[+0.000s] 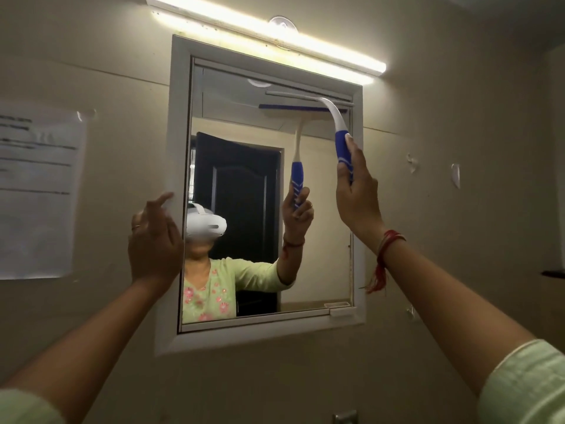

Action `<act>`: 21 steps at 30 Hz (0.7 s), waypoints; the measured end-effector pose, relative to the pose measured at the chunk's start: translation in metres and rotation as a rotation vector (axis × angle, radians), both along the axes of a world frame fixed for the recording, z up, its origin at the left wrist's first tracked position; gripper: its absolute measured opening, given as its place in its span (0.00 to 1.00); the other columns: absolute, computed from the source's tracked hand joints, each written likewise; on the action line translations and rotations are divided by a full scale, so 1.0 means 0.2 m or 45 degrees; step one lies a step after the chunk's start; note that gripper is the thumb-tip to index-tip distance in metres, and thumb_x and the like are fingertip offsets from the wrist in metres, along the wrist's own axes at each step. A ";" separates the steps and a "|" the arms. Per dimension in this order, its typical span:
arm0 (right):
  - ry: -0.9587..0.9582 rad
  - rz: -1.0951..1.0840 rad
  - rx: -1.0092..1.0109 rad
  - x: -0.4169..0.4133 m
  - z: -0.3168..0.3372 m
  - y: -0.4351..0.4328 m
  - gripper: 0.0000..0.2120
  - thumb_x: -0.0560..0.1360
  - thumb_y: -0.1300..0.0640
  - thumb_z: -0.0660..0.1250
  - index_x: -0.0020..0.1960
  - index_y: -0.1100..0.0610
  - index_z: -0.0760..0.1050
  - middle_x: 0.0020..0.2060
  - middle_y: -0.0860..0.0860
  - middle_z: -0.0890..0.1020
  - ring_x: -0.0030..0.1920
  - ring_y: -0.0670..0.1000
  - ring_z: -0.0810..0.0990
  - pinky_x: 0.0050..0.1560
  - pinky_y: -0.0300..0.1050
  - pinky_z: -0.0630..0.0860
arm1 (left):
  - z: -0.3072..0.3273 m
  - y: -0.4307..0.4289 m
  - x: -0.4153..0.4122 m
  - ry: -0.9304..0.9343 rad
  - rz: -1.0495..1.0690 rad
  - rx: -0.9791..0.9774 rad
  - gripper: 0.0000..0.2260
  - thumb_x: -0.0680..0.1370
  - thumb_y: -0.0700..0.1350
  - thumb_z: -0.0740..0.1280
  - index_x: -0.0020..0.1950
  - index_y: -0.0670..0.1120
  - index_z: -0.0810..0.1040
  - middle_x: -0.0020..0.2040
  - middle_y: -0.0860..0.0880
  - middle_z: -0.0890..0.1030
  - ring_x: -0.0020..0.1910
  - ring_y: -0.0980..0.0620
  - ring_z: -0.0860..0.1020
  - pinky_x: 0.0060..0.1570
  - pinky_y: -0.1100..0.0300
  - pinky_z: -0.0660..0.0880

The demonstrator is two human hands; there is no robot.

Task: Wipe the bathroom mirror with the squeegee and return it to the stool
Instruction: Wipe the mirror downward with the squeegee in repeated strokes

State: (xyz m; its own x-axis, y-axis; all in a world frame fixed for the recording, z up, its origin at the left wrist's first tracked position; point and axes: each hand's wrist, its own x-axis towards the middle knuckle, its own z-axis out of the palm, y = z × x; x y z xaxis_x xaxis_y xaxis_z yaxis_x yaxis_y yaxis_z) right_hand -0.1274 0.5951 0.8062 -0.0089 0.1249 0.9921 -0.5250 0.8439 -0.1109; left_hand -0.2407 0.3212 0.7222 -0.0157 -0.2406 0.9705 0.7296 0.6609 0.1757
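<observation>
A white-framed mirror (244, 185) hangs on the beige wall straight ahead. My right hand (356, 194) grips the blue handle of a squeegee (336, 120), whose white neck curves up to the blade lying flat against the glass near the mirror's top right. The glass shows the squeegee's reflection and a person in a green top. My left hand (153, 240) is raised in front of the mirror's left frame, fingers loosely curled, index finger pointing up, holding nothing. The stool is out of view.
A lit tube light (275, 35) runs slanted above the mirror. A paper sheet (36, 194) is taped to the wall at left. Small hooks (455, 175) and a dark shelf edge (553, 273) sit on the right wall.
</observation>
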 end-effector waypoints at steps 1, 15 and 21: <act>0.002 -0.001 0.002 -0.02 0.00 0.01 0.22 0.80 0.57 0.55 0.73 0.55 0.56 0.62 0.56 0.74 0.48 0.51 0.78 0.49 0.37 0.75 | 0.00 0.00 0.00 0.004 0.003 -0.004 0.13 0.79 0.39 0.52 0.62 0.42 0.67 0.52 0.38 0.78 0.48 0.36 0.73 0.45 0.45 0.70; 0.069 -0.010 0.032 -0.15 0.02 0.03 0.23 0.80 0.57 0.54 0.74 0.54 0.53 0.58 0.55 0.78 0.37 0.40 0.75 0.39 0.24 0.71 | 0.00 0.00 0.01 0.002 0.002 0.015 0.12 0.80 0.36 0.54 0.62 0.40 0.68 0.49 0.37 0.79 0.48 0.37 0.74 0.42 0.56 0.64; 0.064 -0.040 0.049 -0.16 -0.05 0.05 0.24 0.80 0.55 0.53 0.74 0.53 0.51 0.51 0.61 0.80 0.32 0.38 0.72 0.38 0.27 0.70 | 0.00 0.01 0.01 -0.023 -0.010 0.014 0.12 0.80 0.37 0.53 0.63 0.42 0.68 0.52 0.39 0.79 0.51 0.36 0.73 0.44 0.48 0.69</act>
State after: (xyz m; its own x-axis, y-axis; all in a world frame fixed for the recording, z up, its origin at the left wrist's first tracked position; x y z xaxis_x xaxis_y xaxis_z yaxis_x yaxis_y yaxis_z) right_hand -0.1599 0.6045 0.7961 0.0444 0.0858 0.9953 -0.5026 0.8630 -0.0520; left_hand -0.2386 0.3228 0.7224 -0.0351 -0.2512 0.9673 0.7313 0.6532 0.1961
